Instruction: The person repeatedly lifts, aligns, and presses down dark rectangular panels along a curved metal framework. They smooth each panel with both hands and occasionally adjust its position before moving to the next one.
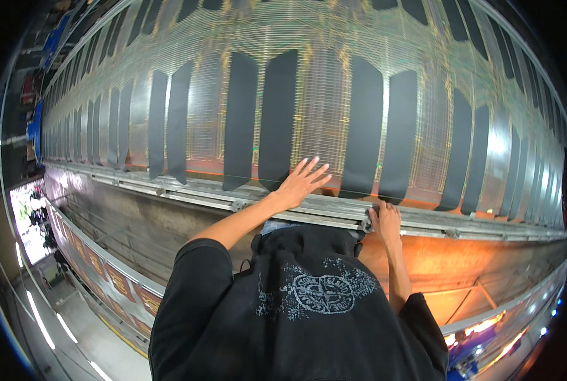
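Observation:
My left hand [301, 185] lies palm down with its fingers spread, over the near edge of a long printing table. Its fingertips reach onto the bare strip beside a dark grey fabric panel [278, 117]. My right hand [387, 220] has its fingers bent over the metal rail [417, 220] along the table's near side, next to a small clamp [365, 224]. Another dark panel [394, 136] ends just above that hand. The panels lie flat in pairs, with pointed or slanted ends, on a shiny surface marked with fine yellow and green lines.
Several more dark panels [240, 120] run along the table both ways, with a second row beyond. Behind me stands another long table [99, 267] with brown printed pieces. Orange light falls on the brownish surface [423, 267] at right. A grey floor [105, 343] shows at lower left.

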`<state>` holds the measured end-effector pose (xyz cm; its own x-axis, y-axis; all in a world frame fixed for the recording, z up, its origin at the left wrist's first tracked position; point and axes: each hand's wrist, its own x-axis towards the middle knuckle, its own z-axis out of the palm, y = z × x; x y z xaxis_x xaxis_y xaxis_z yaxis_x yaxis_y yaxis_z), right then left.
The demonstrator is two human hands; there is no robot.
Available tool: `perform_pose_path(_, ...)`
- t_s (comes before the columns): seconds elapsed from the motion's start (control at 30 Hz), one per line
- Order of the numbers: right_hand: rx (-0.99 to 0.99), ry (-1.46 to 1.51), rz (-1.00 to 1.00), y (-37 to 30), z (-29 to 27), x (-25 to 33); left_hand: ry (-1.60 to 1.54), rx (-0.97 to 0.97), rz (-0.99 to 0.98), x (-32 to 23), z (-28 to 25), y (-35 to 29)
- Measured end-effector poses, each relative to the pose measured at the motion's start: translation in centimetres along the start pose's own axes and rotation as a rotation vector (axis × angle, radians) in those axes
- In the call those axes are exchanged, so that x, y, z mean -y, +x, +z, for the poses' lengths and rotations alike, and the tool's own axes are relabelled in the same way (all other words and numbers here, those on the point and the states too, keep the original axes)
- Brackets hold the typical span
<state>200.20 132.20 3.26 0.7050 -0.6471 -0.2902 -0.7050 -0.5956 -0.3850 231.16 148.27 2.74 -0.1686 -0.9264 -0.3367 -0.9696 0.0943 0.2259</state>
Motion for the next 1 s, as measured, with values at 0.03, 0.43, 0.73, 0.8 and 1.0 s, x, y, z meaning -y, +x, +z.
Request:
perform_pose_path(0.03,0.121,-0.056,0.043,0.2,-1.1,1.6,-0.143,0.030,-0.059,0.0,-1.0,-1.9)
perform_pose_path(0.43,0.101,0.326,-0.024,0.5,3.7,27.0,-1.222,-0.821,-0.949,0.2,3.6,-24.3)
perform_pose_path(0.73,-0.023,0.995,0.297,4.4,11.1,35.9,-0.890,-0.765,-0.651,9.6,3.5,-28.1)
perform_pose_path(0.8,-0.115,0.882,0.292,5.7,11.6,36.7,-0.917,-0.744,-0.646,11.8,2.9,-26.8)
perform_pose_path(1.0,-0.250,0.425,0.291,10.7,12.9,37.6,-0.897,-0.717,-0.624,19.1,1.0,-23.0)
